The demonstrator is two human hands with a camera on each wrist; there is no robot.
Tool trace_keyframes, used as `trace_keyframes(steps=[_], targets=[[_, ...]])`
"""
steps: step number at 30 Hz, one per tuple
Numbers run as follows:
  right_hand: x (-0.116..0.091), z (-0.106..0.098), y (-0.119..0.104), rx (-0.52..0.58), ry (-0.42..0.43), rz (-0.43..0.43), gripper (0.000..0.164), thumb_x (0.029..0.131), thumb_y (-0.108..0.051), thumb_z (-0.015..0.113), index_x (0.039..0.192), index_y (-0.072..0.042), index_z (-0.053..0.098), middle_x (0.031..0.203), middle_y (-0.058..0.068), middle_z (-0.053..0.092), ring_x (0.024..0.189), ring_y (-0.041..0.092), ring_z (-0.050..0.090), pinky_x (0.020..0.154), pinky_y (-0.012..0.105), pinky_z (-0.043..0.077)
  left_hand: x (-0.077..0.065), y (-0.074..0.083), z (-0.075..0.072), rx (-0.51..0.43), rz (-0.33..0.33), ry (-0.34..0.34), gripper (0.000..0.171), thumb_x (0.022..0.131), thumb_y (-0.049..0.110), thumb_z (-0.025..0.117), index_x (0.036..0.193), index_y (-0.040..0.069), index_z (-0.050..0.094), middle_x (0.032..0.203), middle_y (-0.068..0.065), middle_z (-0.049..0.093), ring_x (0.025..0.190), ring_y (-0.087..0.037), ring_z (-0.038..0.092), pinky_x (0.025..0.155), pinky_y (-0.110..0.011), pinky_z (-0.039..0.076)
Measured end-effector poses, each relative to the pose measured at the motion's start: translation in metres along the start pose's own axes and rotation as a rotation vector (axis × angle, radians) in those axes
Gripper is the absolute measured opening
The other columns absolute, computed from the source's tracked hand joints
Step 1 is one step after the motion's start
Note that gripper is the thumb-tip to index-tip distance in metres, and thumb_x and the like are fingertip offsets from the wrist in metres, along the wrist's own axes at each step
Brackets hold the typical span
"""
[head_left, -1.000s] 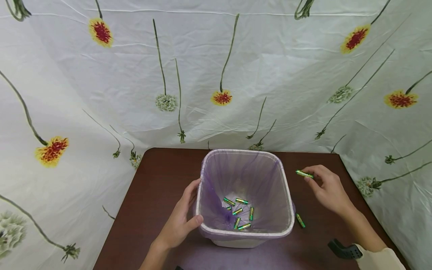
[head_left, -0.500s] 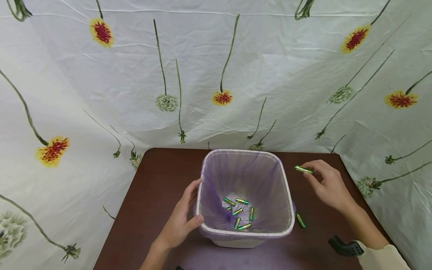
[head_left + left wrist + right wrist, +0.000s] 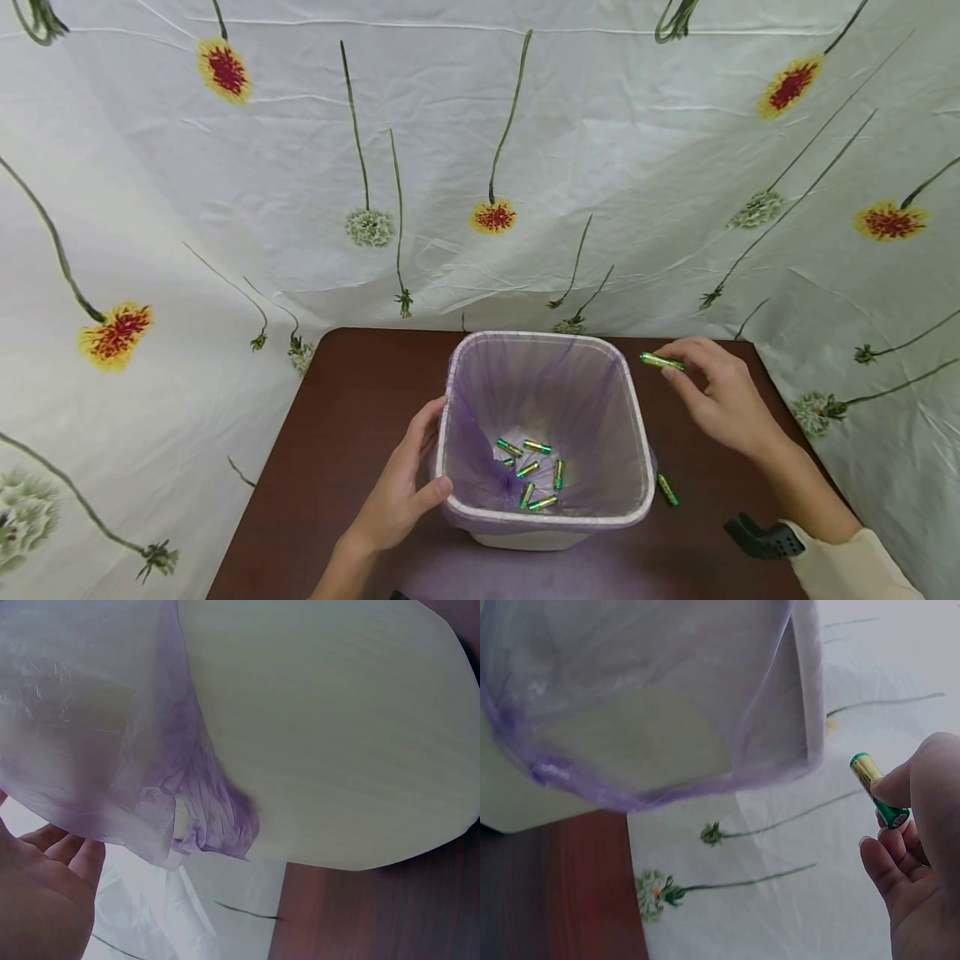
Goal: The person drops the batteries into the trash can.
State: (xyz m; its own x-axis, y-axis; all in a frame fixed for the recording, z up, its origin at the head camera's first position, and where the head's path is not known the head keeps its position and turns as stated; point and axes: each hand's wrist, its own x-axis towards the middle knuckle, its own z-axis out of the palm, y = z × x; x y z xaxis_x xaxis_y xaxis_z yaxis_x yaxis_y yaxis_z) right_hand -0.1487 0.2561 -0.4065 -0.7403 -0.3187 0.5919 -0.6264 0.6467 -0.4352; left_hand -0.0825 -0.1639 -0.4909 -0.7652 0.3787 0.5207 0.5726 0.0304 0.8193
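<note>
A small green-and-gold battery (image 3: 654,360) is pinched between the thumb and fingers of my right hand (image 3: 723,400), in the air right of the bin; in the right wrist view the same battery (image 3: 865,769) shows its green end. My left hand (image 3: 401,492) rests against the left side of the white wastebasket (image 3: 525,542), thumb at the rim's front-left corner. In the left wrist view, fingers (image 3: 86,859) touch the purple bag (image 3: 210,802) lining it. Several batteries (image 3: 537,447) lie scattered on the bin's bottom. Another battery (image 3: 667,490) lies on the table, right of the bin.
The bin stands on a dark brown table (image 3: 360,392). A white flower-print cloth (image 3: 435,167) hangs behind it and along both sides. A black strap (image 3: 763,537) crosses near the right wrist, beside a cream sleeve (image 3: 847,567).
My right hand has risen slightly and moved left toward the bin with the battery. The left hand, the bin and the other batteries have stayed where they were.
</note>
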Motion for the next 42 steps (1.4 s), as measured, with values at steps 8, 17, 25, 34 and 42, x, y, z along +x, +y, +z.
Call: trace_keyframes(steps=[8, 17, 25, 34, 42], targets=[[0.019, 0.002, -0.015, 0.021, -0.048, -0.066, 0.03, 0.086, 0.011, 0.075, 0.109, -0.009, 0.074, 0.102, -0.003, 0.067, 0.082, 0.008, 0.054, 0.067, 0.022, 0.042, 0.0, 0.0, 0.0, -0.001, -0.001, 0.0, 0.076, 0.101, 0.029, 0.062, 0.163, 0.01, 0.023, 0.161, -0.011, 0.036, 0.146, -0.032, 0.037, 0.118, -0.031, 0.028], [0.036, 0.01, -0.026, 0.026, -0.094, -0.127, 0.027, 0.087, 0.008, 0.075, 0.108, -0.009, 0.074, 0.106, -0.001, 0.068, 0.086, 0.01, 0.057, 0.068, 0.024, 0.044, -0.001, 0.0, 0.0, -0.003, 0.001, 0.007, 0.076, 0.101, 0.031, 0.062, 0.163, 0.01, 0.024, 0.16, -0.012, 0.038, 0.145, -0.031, 0.038, 0.118, -0.03, 0.029], [0.045, 0.018, -0.033, 0.045, -0.114, -0.168, 0.028, 0.088, 0.008, 0.073, 0.109, -0.01, 0.073, 0.106, -0.001, 0.067, 0.082, 0.01, 0.054, 0.064, 0.026, 0.043, -0.002, -0.001, 0.0, 0.0, -0.008, 0.007, 0.076, 0.1, 0.027, 0.062, 0.163, 0.011, 0.024, 0.16, -0.011, 0.037, 0.146, -0.03, 0.038, 0.118, -0.03, 0.029], [0.056, 0.03, -0.041, 0.076, -0.155, -0.212, 0.027, 0.09, 0.008, 0.072, 0.111, -0.009, 0.073, 0.108, -0.001, 0.066, 0.076, 0.009, 0.051, 0.059, 0.027, 0.044, -0.001, -0.001, -0.001, -0.006, -0.014, 0.005, 0.076, 0.1, 0.027, 0.062, 0.163, 0.011, 0.023, 0.16, -0.011, 0.037, 0.146, -0.031, 0.037, 0.118, -0.03, 0.028], [0.064, 0.039, -0.047, 0.089, -0.196, -0.258, 0.025, 0.09, 0.007, 0.072, 0.111, -0.008, 0.072, 0.11, 0.001, 0.067, 0.087, 0.014, 0.061, 0.064, 0.032, 0.052, -0.001, 0.0, 0.0, -0.007, -0.014, 0.006, 0.076, 0.099, 0.027, 0.063, 0.163, 0.01, 0.024, 0.16, -0.011, 0.037, 0.145, -0.03, 0.038, 0.118, -0.03, 0.029]])
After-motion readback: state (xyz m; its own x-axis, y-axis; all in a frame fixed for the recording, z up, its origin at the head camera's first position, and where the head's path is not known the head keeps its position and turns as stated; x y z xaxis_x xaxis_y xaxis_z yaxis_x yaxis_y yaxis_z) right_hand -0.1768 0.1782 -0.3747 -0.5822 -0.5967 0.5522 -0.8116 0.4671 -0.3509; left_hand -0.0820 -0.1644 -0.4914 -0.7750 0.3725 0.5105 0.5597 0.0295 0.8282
